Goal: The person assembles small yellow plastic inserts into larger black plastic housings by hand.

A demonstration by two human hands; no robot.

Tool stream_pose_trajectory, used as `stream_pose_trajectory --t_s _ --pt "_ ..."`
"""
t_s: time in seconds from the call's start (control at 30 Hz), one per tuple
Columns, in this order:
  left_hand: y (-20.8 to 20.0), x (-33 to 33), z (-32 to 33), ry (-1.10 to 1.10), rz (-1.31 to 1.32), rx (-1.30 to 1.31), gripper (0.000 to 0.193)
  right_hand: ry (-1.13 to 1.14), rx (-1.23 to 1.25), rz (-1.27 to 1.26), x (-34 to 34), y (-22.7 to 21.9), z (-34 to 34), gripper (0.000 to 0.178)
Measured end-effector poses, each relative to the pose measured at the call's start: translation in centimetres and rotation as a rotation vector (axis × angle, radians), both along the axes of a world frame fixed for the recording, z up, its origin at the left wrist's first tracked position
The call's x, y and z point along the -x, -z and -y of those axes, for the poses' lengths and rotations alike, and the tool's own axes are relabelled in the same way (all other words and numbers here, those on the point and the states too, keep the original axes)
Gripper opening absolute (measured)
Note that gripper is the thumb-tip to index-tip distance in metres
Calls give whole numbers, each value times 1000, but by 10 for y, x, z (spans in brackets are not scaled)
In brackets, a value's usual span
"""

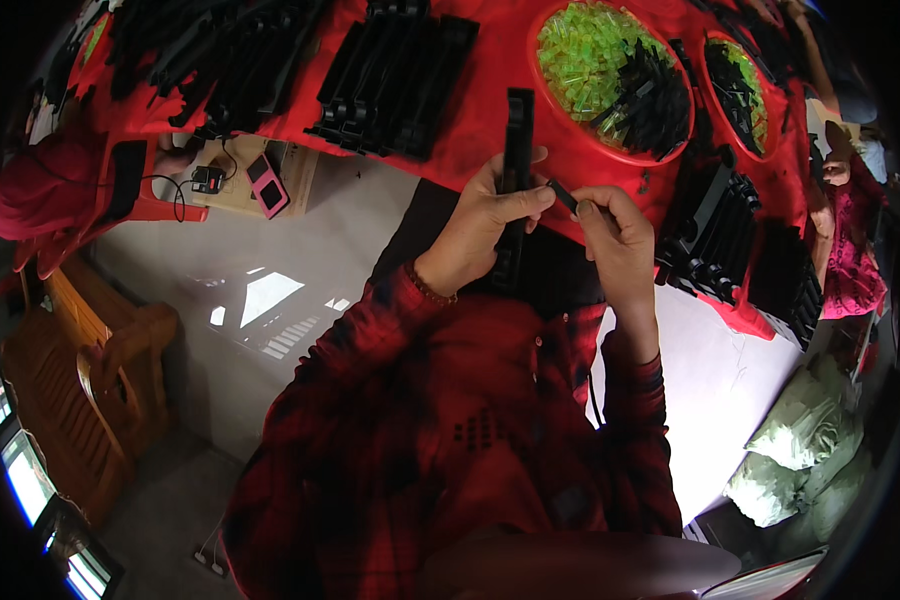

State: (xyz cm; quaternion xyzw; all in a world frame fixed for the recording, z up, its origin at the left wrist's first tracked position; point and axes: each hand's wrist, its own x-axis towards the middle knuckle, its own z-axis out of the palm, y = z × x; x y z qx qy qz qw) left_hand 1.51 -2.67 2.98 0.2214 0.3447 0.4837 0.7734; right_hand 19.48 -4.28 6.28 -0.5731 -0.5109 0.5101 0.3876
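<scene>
My left hand (pixel 482 222) is wrapped round a long black plastic part (pixel 517 140), held upright just off the table's near edge. Between the thumb and fingers of my right hand (pixel 617 232) is a small black plastic piece (pixel 562 197), its tip close to the long part. Whether the two touch I cannot tell. Beyond my right hand, a red basin (pixel 538 75) holds yellow-green translucent pieces (pixel 582 50) and small black pieces (pixel 650 100).
Stacks of long black parts lie on the red table (pixel 490 130), one stack (pixel 395 75) to the left, another (pixel 712 225) to the right. A second red basin (pixel 767 150) stands farther right. Left are a wooden bench (pixel 90 370) and a pink device (pixel 267 186); white sacks (pixel 805 430) sit lower right.
</scene>
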Motion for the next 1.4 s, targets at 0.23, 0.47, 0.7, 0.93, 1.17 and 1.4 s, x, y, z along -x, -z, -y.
stream_pose_trajectory --t_s 0.23,0.47,0.7,0.93,1.17,1.4 --pt "2 3 3 32 27 69 53 -58 150 -98 0 -5 7 14" --pt "5 4 5 57 -22 87 48 -56 192 -136 4 2 11 14" --pt "10 4 4 162 -53 78 45 -141 -80 135 3 16 12 17" --pt "15 5 3 228 -34 71 44 -157 26 36 0 10 10 18" --pt "19 8 4 229 83 183 42 32 139 -53 -3 3 7 21" --pt "32 10 6 285 214 263 46 80 128 -102 -2 3 8 22"
